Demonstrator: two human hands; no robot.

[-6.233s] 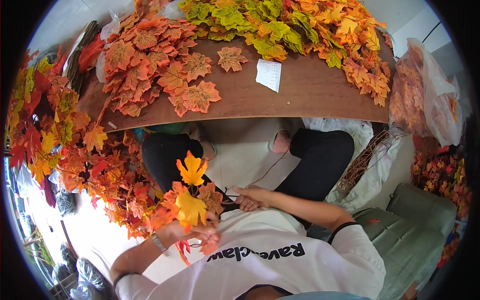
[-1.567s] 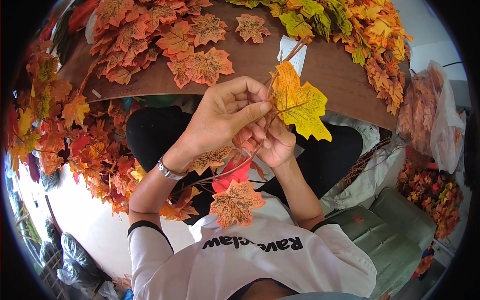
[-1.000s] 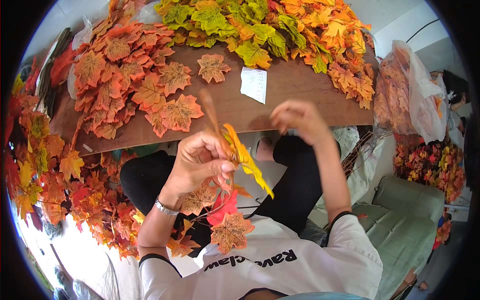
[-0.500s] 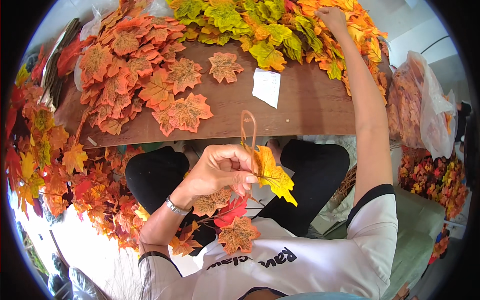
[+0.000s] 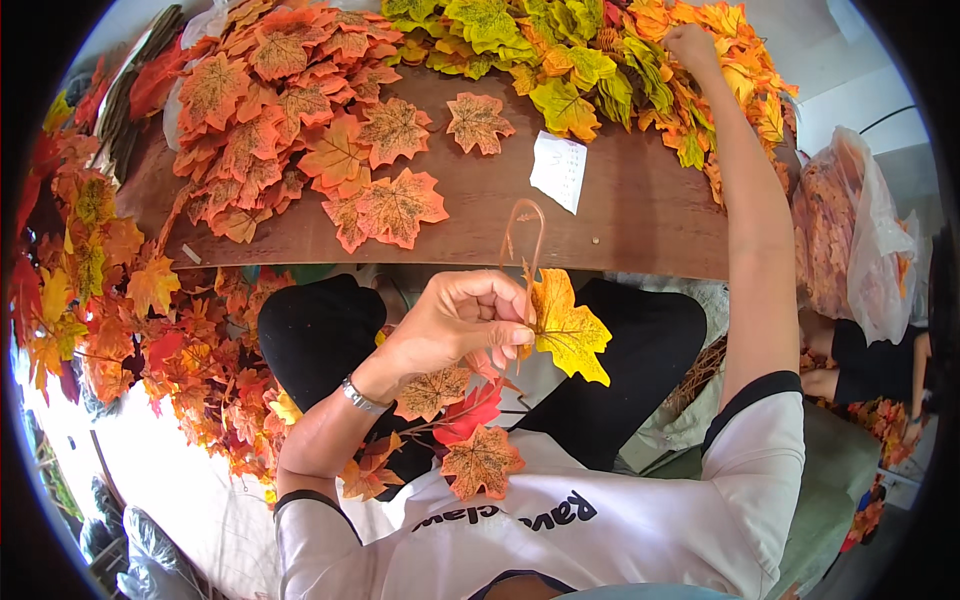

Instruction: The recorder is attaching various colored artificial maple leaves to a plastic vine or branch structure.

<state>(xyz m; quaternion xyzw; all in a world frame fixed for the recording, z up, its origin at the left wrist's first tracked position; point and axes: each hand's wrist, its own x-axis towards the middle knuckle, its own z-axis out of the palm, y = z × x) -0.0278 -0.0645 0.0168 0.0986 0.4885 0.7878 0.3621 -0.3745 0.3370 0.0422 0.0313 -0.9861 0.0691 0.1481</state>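
In front of my chest, my left hand [image 5: 465, 322] pinches an artificial leaf garland between thumb and fingers. Its brown stem [image 5: 541, 225] bends in a loop above the fingers, and a yellow maple leaf [image 5: 572, 328] spreads out beside the fingertips. Below the wrist hang the garland's red leaf [image 5: 467, 413] and an orange leaf [image 5: 482, 462]. Stretched to the far right of the table, my right hand [image 5: 692, 50] has curled fingers at a pile of yellow-orange leaves [image 5: 735, 75]. Whatever its fingers hold is too small to make out.
On the brown table [image 5: 480, 225] lie a heap of orange leaves [image 5: 270, 110], green-yellow leaves [image 5: 490, 35] and a white paper slip [image 5: 558, 172]. A clear plastic bag of leaves [image 5: 850, 235] is at right. Leaf garlands [image 5: 150, 330] hang at left. Another person's leg [image 5: 880, 365] shows at right.
The view has shifted, so the table and hands sit farther right in it. The yellow leaf now faces up more fully. Another person's leg has come into view at right. My right hand stays by the pile.
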